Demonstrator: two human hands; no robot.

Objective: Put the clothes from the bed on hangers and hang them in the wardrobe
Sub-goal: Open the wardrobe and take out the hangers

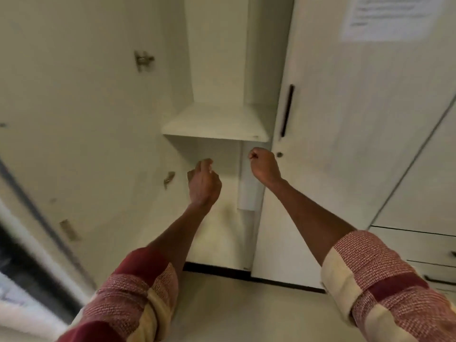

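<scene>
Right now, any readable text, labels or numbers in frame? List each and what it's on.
None readable.
Paper notice stuck on the closed wardrobe door, top right: several printed lines, too blurred to read.
No text on the shelf, the open door or the drawers.

One open white wardrobe [217, 70], one white shelf [217, 122] inside, two metal hinges [143, 60] [169, 178], one black bar handle [287, 111], one taped paper sheet [387, 17], two bare hands [203, 182] [264, 164]

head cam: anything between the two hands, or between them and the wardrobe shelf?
Nothing. In the head view the gap between left hand and right hand is bare; the white shelf sits just above, unobstructed.
</scene>
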